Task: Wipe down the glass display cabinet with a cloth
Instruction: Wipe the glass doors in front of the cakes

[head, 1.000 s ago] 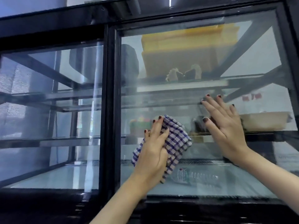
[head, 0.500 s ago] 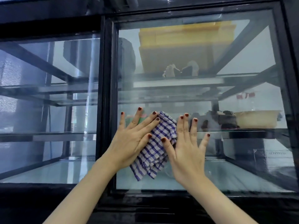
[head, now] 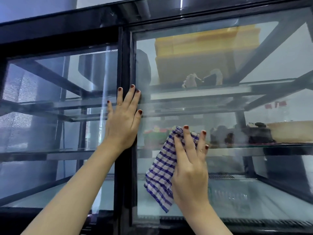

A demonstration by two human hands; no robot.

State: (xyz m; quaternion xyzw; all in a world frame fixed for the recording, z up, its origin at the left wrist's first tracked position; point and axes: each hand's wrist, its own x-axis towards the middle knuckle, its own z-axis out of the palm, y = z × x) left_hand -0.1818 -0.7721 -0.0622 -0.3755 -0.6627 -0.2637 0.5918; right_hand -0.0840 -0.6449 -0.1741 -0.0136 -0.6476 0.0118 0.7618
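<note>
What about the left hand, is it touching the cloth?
Apart. Head view: left hand flat on the black frame, bare glass separating it from the cloth.

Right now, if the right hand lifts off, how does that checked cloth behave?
Probably floppy: the checked cloth bunches under the right hand and its lower corner hangs loose. Likely light: flat fingers alone pin it to the glass. Released, it would probably slip down the smooth pane.

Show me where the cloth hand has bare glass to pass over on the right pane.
Free: the glass right of the right hand, out to the pane's far edge, and the stretch above it up to the top frame. Crowded: leftward, where the checked cloth lies close to the centre post, with the left hand flat across it.
</note>
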